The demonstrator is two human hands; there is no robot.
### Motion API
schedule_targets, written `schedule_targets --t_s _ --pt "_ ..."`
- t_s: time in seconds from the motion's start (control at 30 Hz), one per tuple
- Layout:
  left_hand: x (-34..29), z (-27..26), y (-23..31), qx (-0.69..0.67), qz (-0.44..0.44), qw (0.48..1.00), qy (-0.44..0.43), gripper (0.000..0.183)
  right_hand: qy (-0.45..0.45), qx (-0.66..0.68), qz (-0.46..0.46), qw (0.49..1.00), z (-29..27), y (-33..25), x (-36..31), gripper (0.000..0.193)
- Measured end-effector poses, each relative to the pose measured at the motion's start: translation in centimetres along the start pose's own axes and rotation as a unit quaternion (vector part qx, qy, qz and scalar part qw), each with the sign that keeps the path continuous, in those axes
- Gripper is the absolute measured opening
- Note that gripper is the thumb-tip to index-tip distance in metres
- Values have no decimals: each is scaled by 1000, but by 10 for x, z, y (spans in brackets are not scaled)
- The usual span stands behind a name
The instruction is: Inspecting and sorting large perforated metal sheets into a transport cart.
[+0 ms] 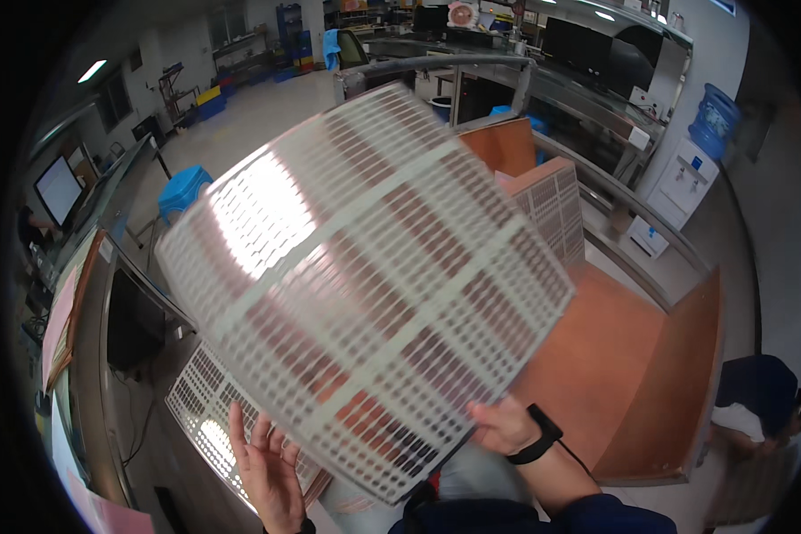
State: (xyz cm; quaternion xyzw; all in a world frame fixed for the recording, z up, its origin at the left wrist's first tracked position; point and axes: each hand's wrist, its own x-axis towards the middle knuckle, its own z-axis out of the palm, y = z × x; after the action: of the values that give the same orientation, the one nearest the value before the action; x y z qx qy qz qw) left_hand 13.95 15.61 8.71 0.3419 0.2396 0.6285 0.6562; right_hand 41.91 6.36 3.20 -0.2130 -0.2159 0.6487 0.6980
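A large thin perforated panel (pixel 329 267), pale and shiny, is tilted up in front of me. Grids of small holes and slots cover it, split by plain pale bands. My right hand (pixel 503 425), with a black band at the wrist, pinches its lower right edge. To the left, my left hand (pixel 271 467) has its fingers apart and holds nothing; it is close to the panel's lower left edge. Behind that hand lies a similar perforated panel (pixel 206 387), partly covered by the raised one.
On the right, an orange-brown board surface (pixel 587 338) with a raised side holds a stack of perforated panels (pixel 556 209) standing on edge. Metal rails (pixel 632 191) run behind it. A person (pixel 761 400) bends at the far right. A blue stool (pixel 184 189) stands left.
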Motion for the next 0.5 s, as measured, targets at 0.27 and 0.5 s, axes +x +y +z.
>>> schedule_targets --t_s 0.27,0.5 --pt "-20 -53 -1 128 -88 986 62 35 231 -170 -372 883 -30 -70 -9 39" --pt "-24 -58 -2 142 -101 977 122 27 478 -229 -431 730 -146 -67 -32 30"
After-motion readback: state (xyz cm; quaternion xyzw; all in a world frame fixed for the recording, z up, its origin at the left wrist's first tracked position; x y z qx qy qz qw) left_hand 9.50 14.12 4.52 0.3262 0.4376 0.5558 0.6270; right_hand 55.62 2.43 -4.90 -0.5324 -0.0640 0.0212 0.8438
